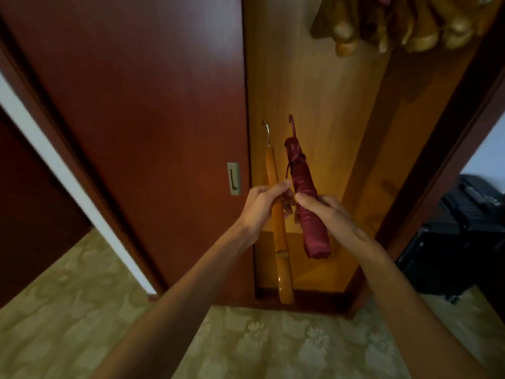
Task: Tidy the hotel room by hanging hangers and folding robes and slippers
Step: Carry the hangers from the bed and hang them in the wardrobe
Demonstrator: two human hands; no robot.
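Observation:
My left hand (259, 206) grips a wooden hanger (281, 247) seen edge-on, its metal hook pointing up and its lower end reaching down toward the wardrobe floor. My right hand (325, 212) holds a dark red satin padded hanger (308, 203), also edge-on, its red hook at the top. The two hangers stand side by side, close together, in front of the open wardrobe (322, 110). Several wooden hangers (404, 26) hang from the rail at the top right.
The wardrobe's dark red sliding door (136, 105) with a recessed metal pull (233, 178) stands on the left. A black suitcase (461, 233) sits on the floor at the right. Patterned green carpet (273, 346) covers the floor below.

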